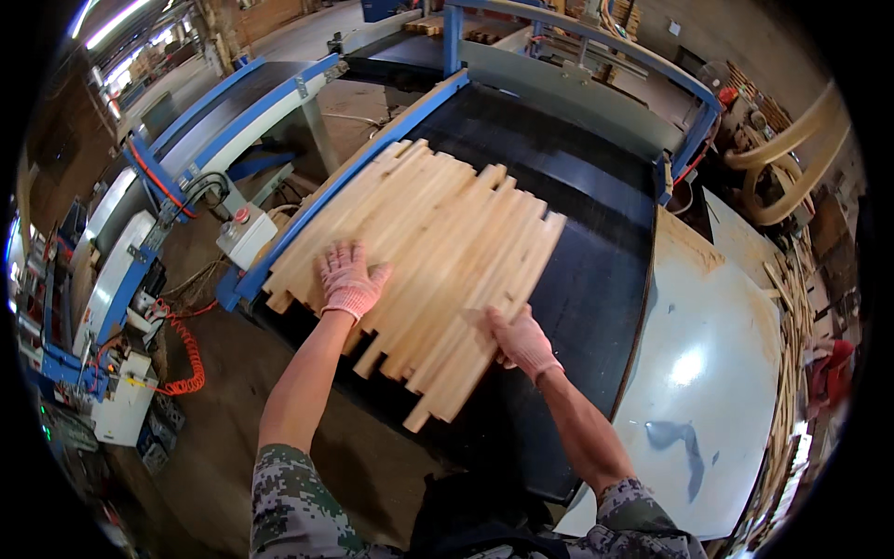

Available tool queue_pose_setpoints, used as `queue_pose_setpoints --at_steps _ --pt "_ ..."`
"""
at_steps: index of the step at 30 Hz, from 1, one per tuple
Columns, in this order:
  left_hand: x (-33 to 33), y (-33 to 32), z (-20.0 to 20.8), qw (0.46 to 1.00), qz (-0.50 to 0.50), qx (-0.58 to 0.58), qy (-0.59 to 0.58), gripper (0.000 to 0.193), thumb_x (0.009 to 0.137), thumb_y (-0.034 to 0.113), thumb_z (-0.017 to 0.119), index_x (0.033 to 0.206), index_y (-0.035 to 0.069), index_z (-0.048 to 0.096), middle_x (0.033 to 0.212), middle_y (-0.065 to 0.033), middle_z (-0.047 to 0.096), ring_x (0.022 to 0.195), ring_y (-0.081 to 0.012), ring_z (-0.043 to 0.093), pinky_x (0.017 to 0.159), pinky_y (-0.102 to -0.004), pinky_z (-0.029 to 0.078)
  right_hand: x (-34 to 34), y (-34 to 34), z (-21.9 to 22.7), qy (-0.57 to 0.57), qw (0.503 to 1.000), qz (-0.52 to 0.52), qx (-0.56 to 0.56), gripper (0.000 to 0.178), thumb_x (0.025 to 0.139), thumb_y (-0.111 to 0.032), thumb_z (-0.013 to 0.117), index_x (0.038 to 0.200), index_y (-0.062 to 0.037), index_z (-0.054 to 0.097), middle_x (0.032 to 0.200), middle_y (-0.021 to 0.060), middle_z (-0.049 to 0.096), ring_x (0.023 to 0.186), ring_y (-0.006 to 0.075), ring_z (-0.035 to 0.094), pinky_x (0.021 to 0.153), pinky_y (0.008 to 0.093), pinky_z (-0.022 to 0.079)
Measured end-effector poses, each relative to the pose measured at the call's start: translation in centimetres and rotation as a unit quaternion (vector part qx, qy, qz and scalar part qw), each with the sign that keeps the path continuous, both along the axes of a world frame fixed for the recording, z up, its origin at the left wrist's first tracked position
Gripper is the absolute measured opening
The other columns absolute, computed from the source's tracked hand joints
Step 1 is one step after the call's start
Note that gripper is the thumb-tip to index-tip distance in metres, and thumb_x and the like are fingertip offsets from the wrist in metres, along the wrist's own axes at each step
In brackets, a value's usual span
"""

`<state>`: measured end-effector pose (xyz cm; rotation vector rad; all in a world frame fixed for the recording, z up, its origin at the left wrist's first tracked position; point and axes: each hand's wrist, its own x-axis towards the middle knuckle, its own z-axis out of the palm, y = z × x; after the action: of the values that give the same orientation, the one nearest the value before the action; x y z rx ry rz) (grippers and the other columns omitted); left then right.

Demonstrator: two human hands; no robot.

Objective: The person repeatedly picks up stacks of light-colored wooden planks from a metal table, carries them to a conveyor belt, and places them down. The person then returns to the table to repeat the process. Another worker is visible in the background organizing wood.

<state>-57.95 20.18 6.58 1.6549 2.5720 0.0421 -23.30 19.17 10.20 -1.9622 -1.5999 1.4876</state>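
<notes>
A broad layer of pale wooden strips [438,233] lies side by side on the black conveyor belt [596,270], their ends staggered at both the near and far sides. My left hand [349,278], in a pinkish knit glove, rests flat on the strips towards the left, fingers spread. At the right edge of the layer, my right hand [524,343], gloved the same way, grips the outermost wooden strip, thumb on top and the other fingers curled down its side. Several near ends of the strips overhang the belt's front edge.
A blue rail [363,158] borders the belt's left side, and a blue frame [596,33] spans its far end. A control box with a red button [242,216] stands at left. To the right is a shiny pale sheet [698,373], with thin wood offcuts [792,345] beyond it.
</notes>
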Motion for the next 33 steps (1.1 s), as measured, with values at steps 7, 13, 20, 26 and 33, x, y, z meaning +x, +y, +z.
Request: queue_pose_setpoints --at_steps 7,13,20,26,33 --pt "2.8 0.5 2.0 0.999 -0.004 0.026 0.031 0.086 0.106 0.067 0.044 0.168 0.009 0.038 0.175 -0.0222 0.033 0.163 -0.0388 0.027 0.135 -0.0544 0.014 -1.2 2.6 -2.3 -0.144 0.985 -0.018 0.089 0.093 0.099 -0.065 0.058 0.148 0.0124 0.041 0.115 0.0288 0.078 0.111 0.0405 0.077 0.099 0.0462 0.058" --pt "-0.7 1.8 -2.9 0.996 -0.038 0.077 -0.024 0.083 0.11 0.06 0.048 0.163 -0.003 0.042 0.171 -0.0256 0.04 0.161 -0.0393 0.033 0.134 -0.0497 0.02 5.8 -4.5 -5.3 0.115 0.978 0.073 0.161 0.064 0.105 -0.039 0.065 0.154 -0.0031 0.044 0.131 0.0233 0.071 0.123 0.0328 0.069 0.102 0.0403 0.055" --pt "26.1 -6.1 -1.3 0.762 -0.25 0.197 -0.564 0.066 0.113 0.043 0.055 0.153 -0.01 0.051 0.151 -0.0286 0.058 0.141 -0.0392 0.056 0.124 -0.0492 0.041 19.0 -31.1 -9.9 0.487 0.869 0.033 -0.084 0.074 0.107 -0.029 0.07 0.169 -0.0061 0.037 0.12 0.0104 0.075 0.103 0.0189 0.07 0.087 0.0348 0.057" --pt "50.6 -24.3 -0.3 0.474 -0.498 -0.194 -0.7 0.045 0.11 0.023 0.063 0.148 -0.002 0.062 0.14 -0.0194 0.07 0.132 -0.0303 0.066 0.119 -0.0425 0.049 26.5 -53.5 -13.8 0.512 0.829 -0.222 0.024 0.075 0.108 -0.03 0.07 0.168 0.0003 0.036 0.129 0.0093 0.072 0.107 0.0158 0.069 0.093 0.032 0.059" --pt "69.6 -48.0 -1.3 0.418 -0.539 -0.495 -0.538 0.052 0.103 0.03 0.074 0.14 -0.006 0.068 0.125 -0.0179 0.077 0.118 -0.0253 0.072 0.11 -0.0397 0.053 36.0 -74.9 -19.0 0.231 0.76 -0.608 -0.005 0.059 0.107 -0.03 0.065 0.158 -0.0032 0.054 0.12 0.0133 0.073 0.111 0.0228 0.07 0.095 0.037 0.056"
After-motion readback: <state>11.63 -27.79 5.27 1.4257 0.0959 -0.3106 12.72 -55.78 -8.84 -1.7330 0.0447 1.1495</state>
